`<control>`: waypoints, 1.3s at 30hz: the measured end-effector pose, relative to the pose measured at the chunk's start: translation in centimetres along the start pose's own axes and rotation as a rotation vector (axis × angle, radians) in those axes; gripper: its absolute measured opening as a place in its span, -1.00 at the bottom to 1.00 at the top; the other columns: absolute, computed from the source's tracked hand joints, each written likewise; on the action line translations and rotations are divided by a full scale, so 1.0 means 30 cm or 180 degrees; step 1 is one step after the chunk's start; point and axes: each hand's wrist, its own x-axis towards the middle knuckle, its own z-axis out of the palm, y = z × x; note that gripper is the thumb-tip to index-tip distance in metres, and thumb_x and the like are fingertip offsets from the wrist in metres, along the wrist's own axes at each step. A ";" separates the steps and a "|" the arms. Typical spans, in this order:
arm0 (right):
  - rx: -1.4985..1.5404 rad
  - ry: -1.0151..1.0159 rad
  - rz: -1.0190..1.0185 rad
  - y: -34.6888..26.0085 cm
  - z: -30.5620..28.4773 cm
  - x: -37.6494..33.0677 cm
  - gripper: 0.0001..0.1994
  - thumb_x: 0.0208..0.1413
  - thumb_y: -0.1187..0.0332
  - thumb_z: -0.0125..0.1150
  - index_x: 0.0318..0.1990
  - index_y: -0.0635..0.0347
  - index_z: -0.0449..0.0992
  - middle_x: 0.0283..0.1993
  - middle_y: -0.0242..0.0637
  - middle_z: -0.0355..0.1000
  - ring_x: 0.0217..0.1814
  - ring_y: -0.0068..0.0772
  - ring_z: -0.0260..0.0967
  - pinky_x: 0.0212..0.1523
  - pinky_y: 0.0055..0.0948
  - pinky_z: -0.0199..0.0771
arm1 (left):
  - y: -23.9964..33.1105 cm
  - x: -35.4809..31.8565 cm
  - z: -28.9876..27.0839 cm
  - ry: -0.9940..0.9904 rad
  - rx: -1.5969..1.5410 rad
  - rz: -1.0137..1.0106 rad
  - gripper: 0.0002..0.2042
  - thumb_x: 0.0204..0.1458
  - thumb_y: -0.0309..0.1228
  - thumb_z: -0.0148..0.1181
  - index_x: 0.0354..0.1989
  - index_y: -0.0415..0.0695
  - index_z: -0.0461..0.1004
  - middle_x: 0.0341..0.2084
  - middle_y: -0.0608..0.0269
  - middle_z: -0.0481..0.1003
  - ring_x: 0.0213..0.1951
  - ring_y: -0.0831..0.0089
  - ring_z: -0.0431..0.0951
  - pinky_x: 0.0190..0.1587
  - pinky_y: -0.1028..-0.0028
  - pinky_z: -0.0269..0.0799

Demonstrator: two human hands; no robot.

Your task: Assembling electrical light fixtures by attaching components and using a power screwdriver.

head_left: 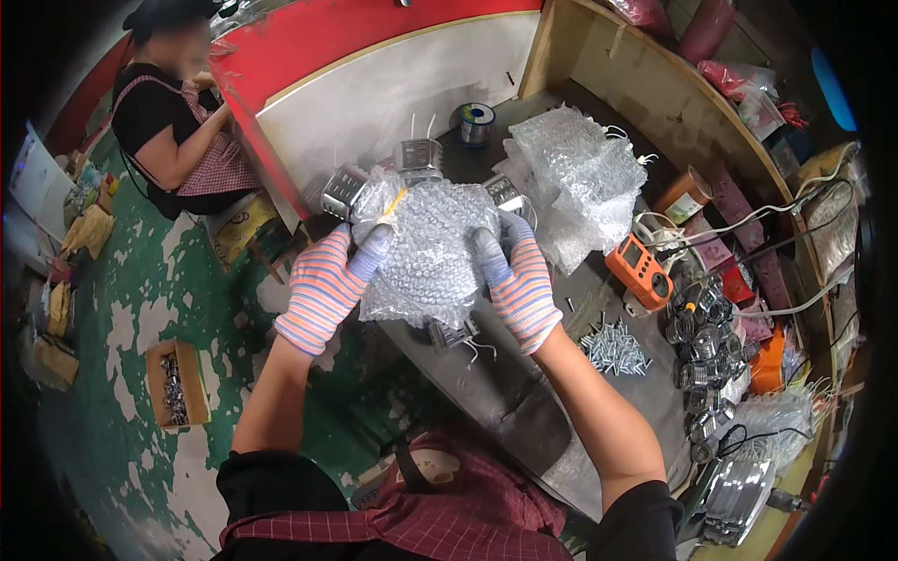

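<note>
My gloved left hand (325, 288) and gloved right hand (522, 285) hold a piece of bubble wrap (426, 257) between them at its two sides. Both thumbs lie on its upper face, while the other fingers are partly hidden behind. A short yellow strip (397, 202) shows at its upper left. Whether anything is inside the wrap I cannot tell. Around it sit slotted metal housings: one (344, 191) by my left fingers, another (420, 159) beyond the wrap with two white wires, a third (503, 193) by my right fingers. A further housing (454, 331) shows below the wrap.
Rightward lie a bubble wrap pile (571, 182), an orange meter (640, 271), loose screws (613, 350) and several metal parts (706, 341). A wire spool (476, 124) stands near the back board. A carton (178, 385) is on the floor; another person (173, 140) sits at far left.
</note>
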 end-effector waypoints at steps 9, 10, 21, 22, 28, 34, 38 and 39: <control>0.0677 -0.0144 0.0470 -0.056 -0.034 -0.073 -0.39 0.23 0.28 0.25 0.35 0.31 0.19 0.07 -0.14 0.45 0.01 -0.31 0.37 0.12 -0.33 0.37 | 0.065 -0.112 -0.020 0.1219 -0.0589 0.0066 -0.55 0.10 0.00 0.27 -0.01 -0.09 0.47 -0.08 0.03 0.49 -0.03 0.07 0.50 0.03 0.14 0.41; 0.0613 -0.0127 0.0219 -0.038 -0.034 -0.069 -0.38 0.23 0.27 0.25 0.37 0.31 0.18 0.01 -0.18 0.44 -0.03 -0.37 0.35 0.10 -0.37 0.36 | 0.109 -0.109 -0.026 0.1261 -0.0144 0.0941 -0.50 0.07 0.06 0.27 0.03 -0.04 0.47 0.02 0.04 0.44 0.08 0.05 0.42 0.14 0.05 0.30; 0.0779 0.0391 0.0525 -0.036 -0.232 -0.465 -0.48 0.26 0.32 0.20 0.32 0.28 0.27 -0.25 -0.42 0.37 -0.22 -0.64 0.27 -0.11 -0.58 0.34 | 0.095 -0.127 -0.001 0.0379 -0.0522 0.1542 -0.55 0.12 -0.07 0.26 0.03 -0.15 0.48 0.12 -0.03 0.39 0.22 -0.06 0.32 0.33 0.03 0.15; 0.0409 0.0622 0.0457 0.007 -0.272 -0.553 -0.53 0.26 0.34 0.19 0.28 0.29 0.32 -0.24 -0.41 0.39 -0.22 -0.64 0.30 -0.13 -0.57 0.36 | 0.102 -0.139 0.001 0.0897 -0.0778 0.1532 -0.67 0.19 -0.22 0.18 -0.03 -0.23 0.49 0.07 -0.08 0.43 0.11 -0.03 0.43 0.23 0.14 0.30; 0.0021 0.2048 0.1171 0.110 -0.436 -1.060 -0.73 0.28 0.41 0.15 0.07 0.32 0.48 -0.25 -0.35 0.45 -0.33 -0.60 0.36 -0.24 -0.54 0.44 | 0.280 -0.396 0.130 0.0745 -0.1364 0.2430 -0.74 0.04 -0.37 0.26 -0.09 -0.16 0.53 -0.24 0.11 0.51 -0.18 0.13 0.52 -0.04 0.14 0.45; -0.1310 0.2512 0.0546 0.129 -0.416 -1.203 -0.78 0.15 0.38 0.28 -0.07 0.24 0.55 -0.31 -0.21 0.53 -0.36 -0.29 0.46 -0.29 -0.31 0.48 | 0.657 -0.583 0.377 -0.1628 -0.2908 0.3046 -0.70 -0.20 -0.41 0.42 -0.22 -0.10 0.60 -0.29 0.24 0.53 -0.21 0.18 0.55 -0.04 0.16 0.50; -0.1349 0.1936 0.0367 0.124 -0.438 -1.138 -0.80 0.08 0.37 0.27 -0.13 0.13 0.59 -0.43 -0.14 0.47 -0.38 -0.02 0.45 -0.35 -0.14 0.44 | 0.804 -0.590 0.334 -0.1346 -0.3069 0.3266 -0.79 0.01 -0.29 0.36 -0.33 -0.15 0.54 -0.35 0.18 0.53 -0.21 0.12 0.55 -0.07 0.11 0.52; -0.1393 0.1942 0.0343 0.114 -0.450 -1.152 -0.82 0.10 0.36 0.25 -0.14 0.13 0.59 -0.42 -0.14 0.48 -0.38 -0.02 0.46 -0.34 -0.15 0.46 | 0.831 -0.573 0.295 -0.1480 -0.3579 0.2983 -0.83 0.04 -0.28 0.27 -0.35 -0.12 0.54 -0.29 0.20 0.50 -0.22 0.15 0.54 -0.13 0.12 0.53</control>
